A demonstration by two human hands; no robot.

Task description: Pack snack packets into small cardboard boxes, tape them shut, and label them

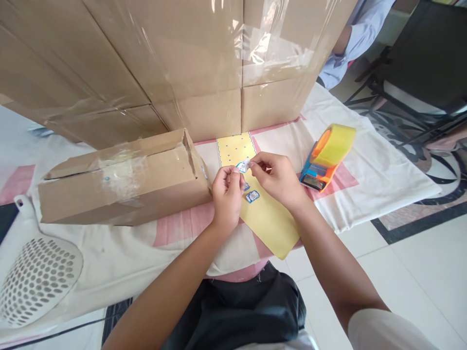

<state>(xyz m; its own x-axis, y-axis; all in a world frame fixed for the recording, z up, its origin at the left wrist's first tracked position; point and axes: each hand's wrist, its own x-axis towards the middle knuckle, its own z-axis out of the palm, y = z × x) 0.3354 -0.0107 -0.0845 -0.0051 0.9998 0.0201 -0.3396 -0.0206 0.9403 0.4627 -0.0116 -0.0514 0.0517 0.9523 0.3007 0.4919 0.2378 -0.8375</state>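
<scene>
Between my two hands is a small white sticker (242,166) with a blue edge. My left hand (228,192) pinches its left side with thumb and forefinger. At its right side, the thumb and forefinger of my right hand (277,177) are closed on a whitish bit of it. Below them lies a long yellow paper strip (272,221), its far end patterned with small marks and a scalloped border. On that strip rests another blue-edged sticker (252,196), and one more is partly hidden by my left fingers.
A taped cardboard box (146,175) lies to the left. Wrapped, stacked cartons (204,58) stand behind. At right is a tape dispenser (326,158) with yellow tape. A perforated white chair back (44,277) is at lower left; another person's sleeve (365,34) shows at upper right.
</scene>
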